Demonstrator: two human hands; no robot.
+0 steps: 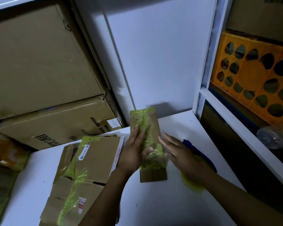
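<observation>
Nearest, two taped cardboard boxes [82, 173] lie at the left of the white worktop [170, 201]. Mid-worktop, a narrow cardboard box [151, 126] wrapped in yellow-green tape lies flat. The left hand [134, 152] rests on its left edge, fingers straight, thumb across the tape, not clenched. The right hand [180, 154] is released, fingers straight and spread, just beside the box's right edge; contact unclear. A blue-and-yellow object [201, 152] lies partly under it. Beyond: stacked cartons [39, 62] left, orange crate [255, 75] right.
</observation>
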